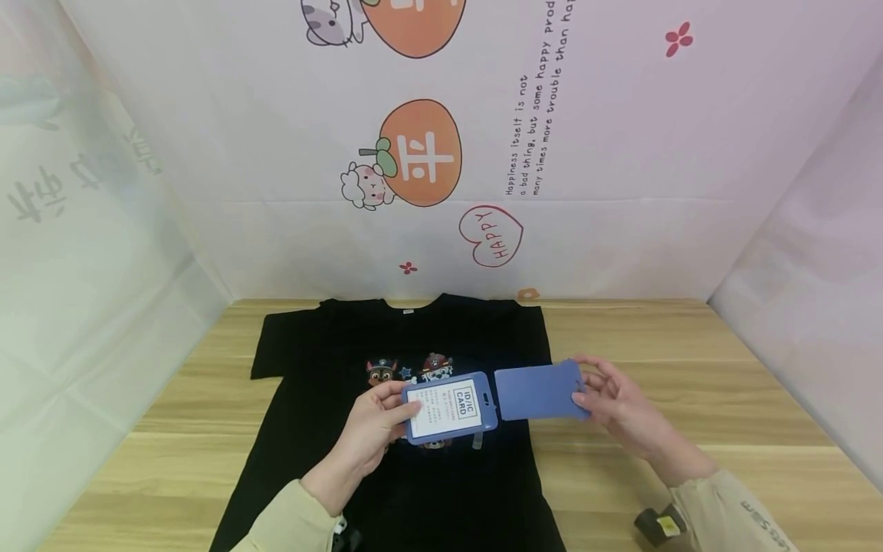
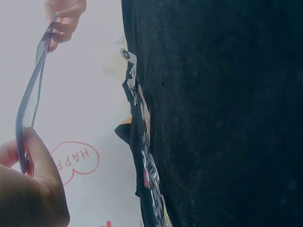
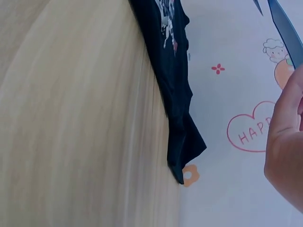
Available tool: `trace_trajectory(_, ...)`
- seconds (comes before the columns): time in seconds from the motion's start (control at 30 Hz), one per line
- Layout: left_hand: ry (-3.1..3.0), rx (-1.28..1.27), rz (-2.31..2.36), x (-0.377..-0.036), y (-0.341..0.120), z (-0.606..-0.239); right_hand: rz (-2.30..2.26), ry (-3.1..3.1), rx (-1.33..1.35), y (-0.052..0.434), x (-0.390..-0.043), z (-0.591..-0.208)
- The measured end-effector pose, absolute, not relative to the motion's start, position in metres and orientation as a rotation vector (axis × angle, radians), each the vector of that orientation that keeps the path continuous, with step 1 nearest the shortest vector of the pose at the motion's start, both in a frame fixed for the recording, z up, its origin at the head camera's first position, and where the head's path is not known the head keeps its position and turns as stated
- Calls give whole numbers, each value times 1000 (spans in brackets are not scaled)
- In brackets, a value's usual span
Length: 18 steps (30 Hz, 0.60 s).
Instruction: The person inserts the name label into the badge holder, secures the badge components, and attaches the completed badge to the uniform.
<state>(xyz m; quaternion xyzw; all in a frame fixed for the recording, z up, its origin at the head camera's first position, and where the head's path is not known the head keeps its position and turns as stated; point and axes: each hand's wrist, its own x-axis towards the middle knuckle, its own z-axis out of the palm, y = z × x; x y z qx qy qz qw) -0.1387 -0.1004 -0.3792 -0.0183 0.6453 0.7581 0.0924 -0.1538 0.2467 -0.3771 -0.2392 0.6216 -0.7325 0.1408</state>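
In the head view my left hand (image 1: 369,429) pinches the near end of a blue ID card holder (image 1: 490,410), thumb on its face. A white printed insert (image 1: 441,410) marked "ID/IC CARD" shows in its frame. My right hand (image 1: 624,418) grips a flat blue cover (image 1: 534,392) by its right end, between thumb and fingers. The cover's left edge is close beside the holder's slotted end. Both pieces are held over a black T-shirt (image 1: 441,506) spread on the table. In the left wrist view, a small strap clip (image 2: 129,57) lies on the shirt.
The wooden table (image 1: 690,345) extends on both sides of the shirt. A white printed cloth (image 1: 607,153) hangs behind it, with more white cloth at left and right. Cartoon dogs (image 1: 382,372) are printed on the shirt, partly hidden by the holder.
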Motion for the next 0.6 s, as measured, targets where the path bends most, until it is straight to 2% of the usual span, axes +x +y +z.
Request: trace_trajectory(0.6, 1908, -38, 2233, -139, -99, -380, -2167, 1816, -728, 222, -151, -374)
